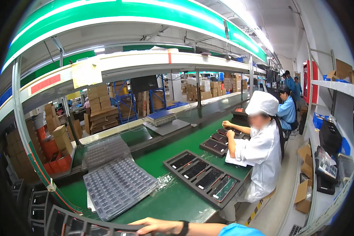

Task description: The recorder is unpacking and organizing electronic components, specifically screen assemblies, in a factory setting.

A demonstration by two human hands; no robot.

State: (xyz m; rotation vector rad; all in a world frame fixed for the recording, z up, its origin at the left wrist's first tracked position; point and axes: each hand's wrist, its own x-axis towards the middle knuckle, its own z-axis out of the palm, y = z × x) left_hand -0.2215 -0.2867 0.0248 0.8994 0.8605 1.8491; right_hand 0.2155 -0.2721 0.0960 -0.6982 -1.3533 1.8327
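Note:
My right hand [158,225], with a black band at the wrist and a blue sleeve, reaches in from the lower right. Its fingers close on the right end of a black tray [113,225] at the bottom edge. Dark flat devices like phones lie in that tray's compartments; its lower part is cut off. My left hand is out of sight. Beyond my right hand, a second black tray [189,176] rests on the green bench, with dark phone-like devices in its slots. Left of it lies a stack of clear plastic blister trays [120,185].
A co-worker [263,145] in white coat and cap sits at the right, both hands over another black tray [214,147]. More black trays [38,206] stand at the far left. A scale-like device [161,118] sits behind the bench [151,151]. Shelving [336,86] lines the right wall.

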